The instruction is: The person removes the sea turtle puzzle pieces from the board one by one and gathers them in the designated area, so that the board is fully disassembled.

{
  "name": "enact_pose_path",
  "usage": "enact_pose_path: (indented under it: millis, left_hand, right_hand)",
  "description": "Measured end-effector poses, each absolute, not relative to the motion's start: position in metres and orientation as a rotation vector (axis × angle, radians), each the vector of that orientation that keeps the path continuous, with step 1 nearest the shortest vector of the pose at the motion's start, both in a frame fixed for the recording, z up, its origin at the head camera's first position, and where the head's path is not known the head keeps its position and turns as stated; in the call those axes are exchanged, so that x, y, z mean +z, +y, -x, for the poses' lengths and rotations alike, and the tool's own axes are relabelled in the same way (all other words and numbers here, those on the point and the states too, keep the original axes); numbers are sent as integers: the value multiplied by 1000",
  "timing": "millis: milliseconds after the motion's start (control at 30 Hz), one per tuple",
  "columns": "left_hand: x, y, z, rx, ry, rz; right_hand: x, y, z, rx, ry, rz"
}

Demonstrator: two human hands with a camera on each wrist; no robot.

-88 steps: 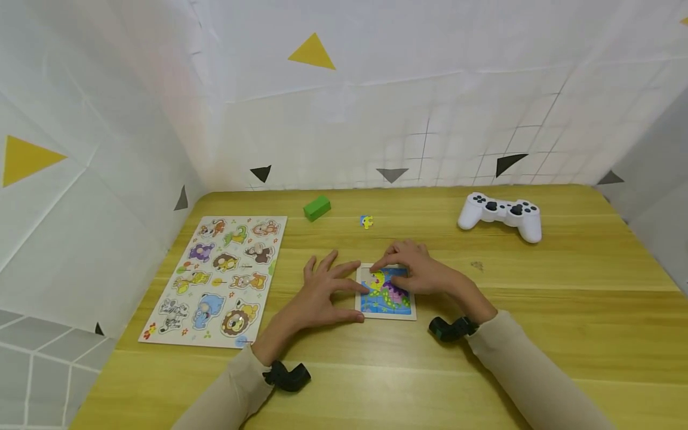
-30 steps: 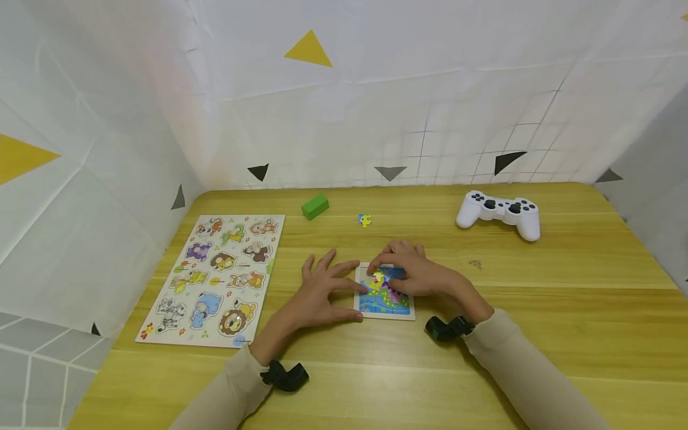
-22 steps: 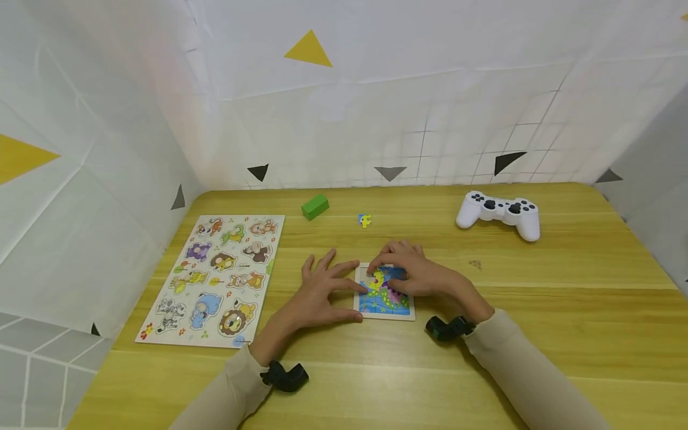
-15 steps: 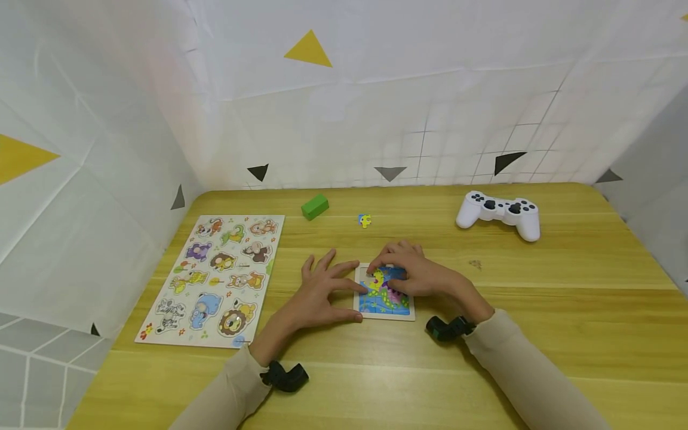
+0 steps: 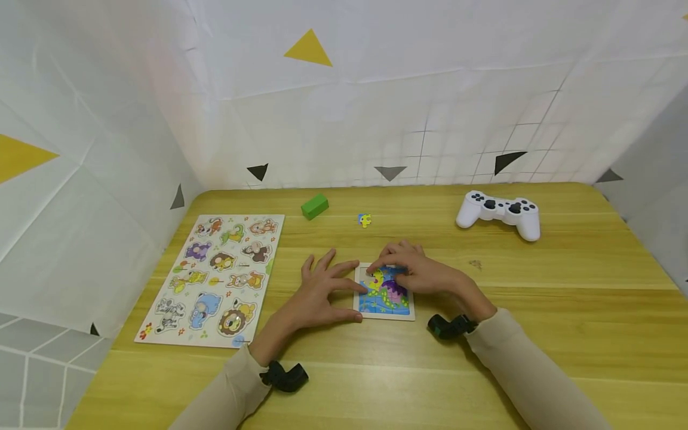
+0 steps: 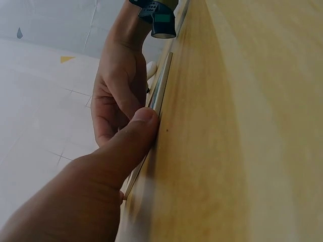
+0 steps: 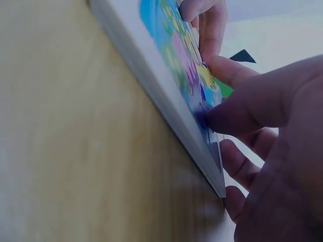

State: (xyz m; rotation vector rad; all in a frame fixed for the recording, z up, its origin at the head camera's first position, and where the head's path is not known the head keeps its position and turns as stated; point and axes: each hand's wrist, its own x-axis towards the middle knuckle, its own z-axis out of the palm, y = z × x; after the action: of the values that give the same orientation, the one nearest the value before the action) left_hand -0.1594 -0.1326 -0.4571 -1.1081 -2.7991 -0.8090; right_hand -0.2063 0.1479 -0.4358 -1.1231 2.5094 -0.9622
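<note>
A small square jigsaw puzzle (image 5: 393, 307) in a pale frame lies flat on the table between both hands. It shows a yellow and purple sea picture; the right hand covers part of its upper side. My left hand (image 5: 322, 297) has its fingers spread along the puzzle's left edge, the thumb touching the frame near the lower left corner. My right hand (image 5: 427, 272) reaches over the upper right, fingers bent. Its index fingertip and thumb (image 7: 234, 113) touch the pieces, a little apart. One loose blue and yellow puzzle piece (image 5: 365, 220) lies beyond the puzzle.
An animal peg puzzle board (image 5: 211, 280) lies on the left of the wooden table (image 5: 344, 382). A green block (image 5: 315, 206) stands near the back edge. At the back right is a white game controller (image 5: 498, 214). Pale patterned sheets (image 5: 344, 119) enclose the table's back and sides.
My right thumb has shifted slightly right, showing more of the purple part of the picture. The left hand, the jigsaw puzzle and the loose piece stay in place.
</note>
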Motion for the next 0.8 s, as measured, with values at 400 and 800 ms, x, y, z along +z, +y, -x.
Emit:
enact_pose_path:
  millis: [400,800]
  left_hand:
    - [-457,-132,160,-824,-2794,1111]
    - [-458,-133,159,-835,-2803,1102]
  right_hand:
    - [-439,150,208,-1079,2477,1036]
    - [-443,152,211,-1244,2365,957]
